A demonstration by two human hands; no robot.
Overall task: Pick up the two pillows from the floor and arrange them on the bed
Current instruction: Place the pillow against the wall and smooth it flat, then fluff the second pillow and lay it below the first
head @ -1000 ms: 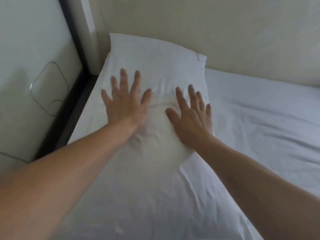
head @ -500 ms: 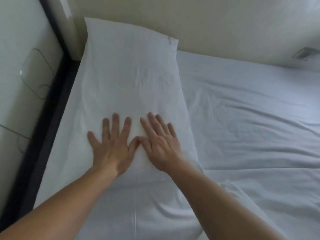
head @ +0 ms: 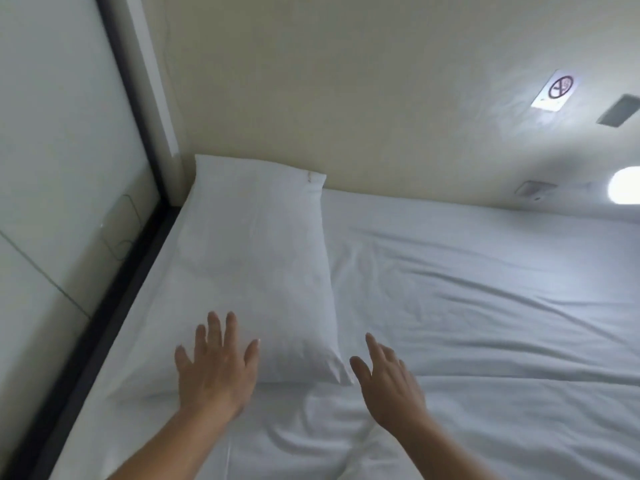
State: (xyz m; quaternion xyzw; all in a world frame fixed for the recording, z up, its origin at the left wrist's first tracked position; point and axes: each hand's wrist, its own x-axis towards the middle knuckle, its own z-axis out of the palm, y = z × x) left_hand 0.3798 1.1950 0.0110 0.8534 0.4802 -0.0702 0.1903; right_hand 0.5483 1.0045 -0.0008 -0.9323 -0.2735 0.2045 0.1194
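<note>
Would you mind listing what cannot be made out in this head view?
- Second pillow: none shows; the frame edges cut off the floor.
- Sign text: too small and blurred.
- Pillow near edge: partly covered by the left hand.
- Right hand: contact with the sheet unclear.

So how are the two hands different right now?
The left hand lies flat with its fingers spread on the near edge of the pillow; the right hand is off the pillow, over the bed sheet. The left shows its whole back; the right is turned partly edge-on. Both are open and hold nothing.
</note>
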